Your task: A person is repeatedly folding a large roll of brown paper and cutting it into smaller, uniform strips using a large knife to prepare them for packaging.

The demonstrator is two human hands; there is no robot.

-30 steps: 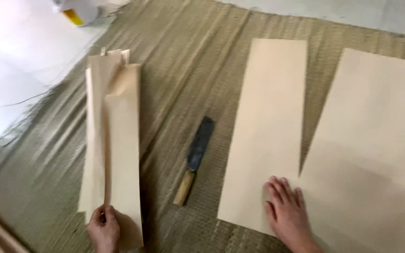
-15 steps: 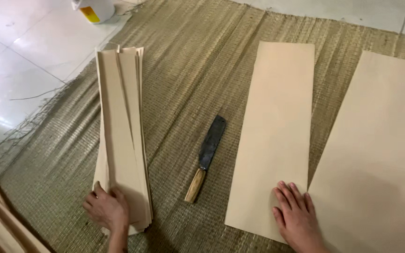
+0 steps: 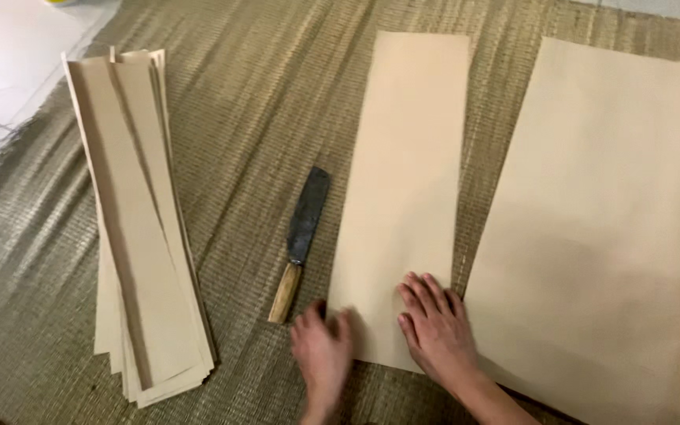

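A stack of cut strips [image 3: 139,228] is lying near the mat's left edge, a knife [image 3: 301,236] between it and my paper strip [image 3: 407,189]; a large sheet [image 3: 615,236] is lying just right. My left hand [image 3: 322,354] and right hand [image 3: 434,330] are pressing flat, fingers spread, gripping nothing, on the strip's near end. Everything is resting on the woven mat [image 3: 253,102], with white floor [image 3: 1,71] past its left edge.

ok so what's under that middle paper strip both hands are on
The woven mat shows all around the middle paper strip, so it lies on that. Both the left hand and right hand press its near end; anything beneath is covered.
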